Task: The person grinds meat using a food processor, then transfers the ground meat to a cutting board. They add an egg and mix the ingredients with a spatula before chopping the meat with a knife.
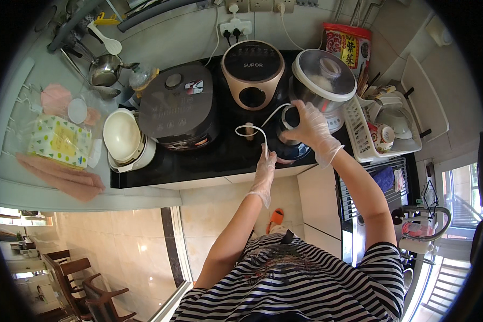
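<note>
My left hand (264, 171), in a clear disposable glove, pinches a white power cord (264, 139) at the counter's front edge. The cord makes a loop above the counter and runs up toward the back of a small dark countertop appliance (292, 152). My right hand (312, 126), gloved the same way, grips this appliance around its black-topped, steel-sided upper part. Its dark, glossy base rests near the counter's front edge. Inside the cord's loop, a small tan object (249, 131) shows on the black counter (177, 163); what it is cannot be told.
A Supor appliance (252, 74) stands behind, beside a dark multicooker (177, 104) and a clear-lidded steamer (324, 74). White bowls (122, 137) are stacked left. At right are a dish basket (356, 133) and a sink faucet (442, 213). A power strip (236, 28) hangs on the wall.
</note>
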Demonstrator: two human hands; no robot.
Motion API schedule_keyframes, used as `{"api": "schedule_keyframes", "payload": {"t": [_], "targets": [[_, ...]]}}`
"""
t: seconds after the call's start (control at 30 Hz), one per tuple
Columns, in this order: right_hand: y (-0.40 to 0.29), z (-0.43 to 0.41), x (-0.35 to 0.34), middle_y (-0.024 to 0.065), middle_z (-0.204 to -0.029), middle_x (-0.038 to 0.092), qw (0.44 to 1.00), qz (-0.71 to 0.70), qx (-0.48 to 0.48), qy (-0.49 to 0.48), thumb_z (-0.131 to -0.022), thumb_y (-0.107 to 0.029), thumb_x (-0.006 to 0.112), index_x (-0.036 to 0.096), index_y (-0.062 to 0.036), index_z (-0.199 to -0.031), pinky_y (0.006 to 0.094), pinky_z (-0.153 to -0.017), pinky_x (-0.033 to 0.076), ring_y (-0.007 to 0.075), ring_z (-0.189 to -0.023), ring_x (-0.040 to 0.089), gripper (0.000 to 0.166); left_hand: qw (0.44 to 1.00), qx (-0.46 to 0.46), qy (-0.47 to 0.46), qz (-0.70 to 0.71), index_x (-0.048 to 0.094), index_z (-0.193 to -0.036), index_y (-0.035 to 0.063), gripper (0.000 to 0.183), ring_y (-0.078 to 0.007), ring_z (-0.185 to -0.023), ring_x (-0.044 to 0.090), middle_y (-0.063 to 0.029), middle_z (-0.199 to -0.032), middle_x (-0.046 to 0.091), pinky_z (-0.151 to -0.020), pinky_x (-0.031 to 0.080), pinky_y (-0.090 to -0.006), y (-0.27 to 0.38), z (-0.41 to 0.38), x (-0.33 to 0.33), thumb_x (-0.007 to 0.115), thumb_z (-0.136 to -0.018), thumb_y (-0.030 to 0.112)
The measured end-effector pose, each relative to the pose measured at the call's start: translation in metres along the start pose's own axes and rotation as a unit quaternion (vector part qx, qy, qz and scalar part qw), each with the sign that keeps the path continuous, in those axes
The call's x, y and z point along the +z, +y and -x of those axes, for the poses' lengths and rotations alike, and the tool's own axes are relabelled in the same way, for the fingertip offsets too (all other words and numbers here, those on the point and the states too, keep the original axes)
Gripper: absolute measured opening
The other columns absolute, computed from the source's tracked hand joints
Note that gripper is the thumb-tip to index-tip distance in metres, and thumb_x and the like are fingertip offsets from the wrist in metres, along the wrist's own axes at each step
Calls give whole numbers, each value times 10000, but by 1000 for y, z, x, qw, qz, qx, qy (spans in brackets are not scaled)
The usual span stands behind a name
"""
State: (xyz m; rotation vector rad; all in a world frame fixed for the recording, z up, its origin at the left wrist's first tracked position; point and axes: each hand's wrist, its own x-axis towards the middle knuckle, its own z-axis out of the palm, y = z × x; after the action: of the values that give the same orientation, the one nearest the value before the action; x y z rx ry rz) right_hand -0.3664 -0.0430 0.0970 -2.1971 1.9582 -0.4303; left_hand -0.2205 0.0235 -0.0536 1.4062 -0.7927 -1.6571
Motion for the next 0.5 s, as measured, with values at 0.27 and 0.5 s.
{"api": "schedule_keyframes", "payload": {"t": [0.27, 0.5], "targets": [[-23, 19, -77, 192, -1045, 636, 977, -177, -62, 99, -568, -273, 831, 509, -57, -1224, 373, -876, 487, 342, -984, 623, 762, 997, 17, -2, 72, 420, -1390, 91, 512, -100, -932, 555, -52, -1288, 533, -812, 442, -258, 26, 41, -20, 537, -944, 315], [30, 113, -47, 48, -1177, 563, 707, -691, 130, 76, -656, -201, 789, 435, -38, -1330, 268, -916, 429, 138, -1037, 550, 779, 989, 144, -37, 20, 543, -1211, 57, 277, -40, -721, 488, -11, -994, 586, -620, 409, -175, 62, 116, -41, 550, -941, 117]]}}
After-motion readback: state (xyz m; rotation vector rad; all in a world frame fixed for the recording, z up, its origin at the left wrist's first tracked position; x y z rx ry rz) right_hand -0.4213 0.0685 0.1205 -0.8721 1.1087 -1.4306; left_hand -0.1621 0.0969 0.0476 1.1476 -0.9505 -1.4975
